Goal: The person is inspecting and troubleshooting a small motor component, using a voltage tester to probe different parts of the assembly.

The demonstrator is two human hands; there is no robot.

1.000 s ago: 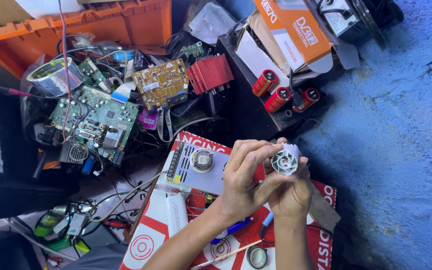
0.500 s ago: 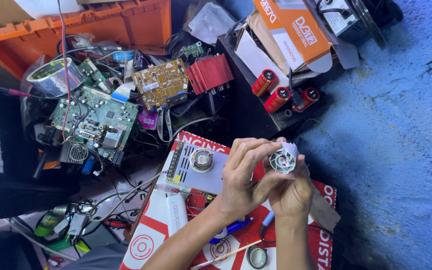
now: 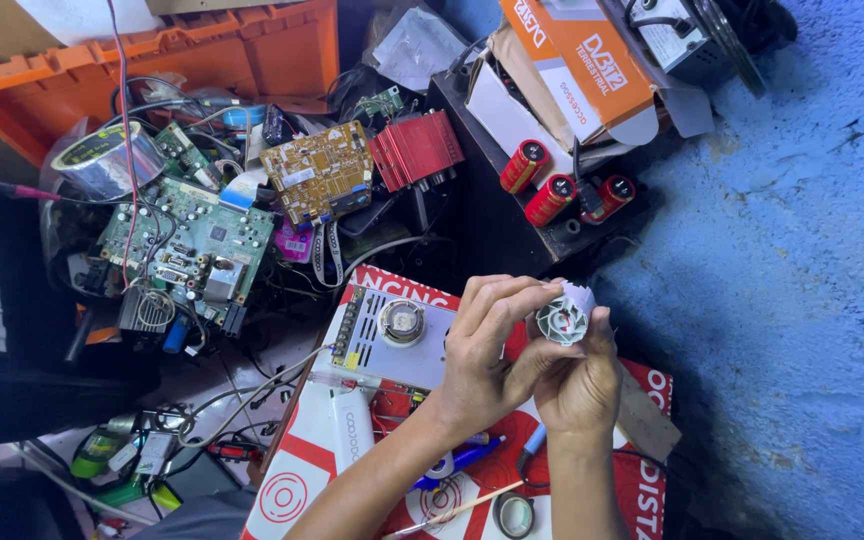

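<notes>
Held object: small white fan rotor (image 3: 563, 318), round, curved blades around a reddish hub, one pale edge at upper right | Position: raised above red-and-white printed sheet (image 3: 297, 470), beside grey metal power-supply unit (image 3: 389, 335) | Right hand (image 3: 580, 380): cups it from below | Left hand (image 3: 482, 350): fingertips pinch its rim

One head-worn view looks steeply down, close over the hands, cluttered worktop (image 3: 352, 470) toward twelve o'clock.

Even soft daylight, sharp focus, dark shadows lower left
</notes>
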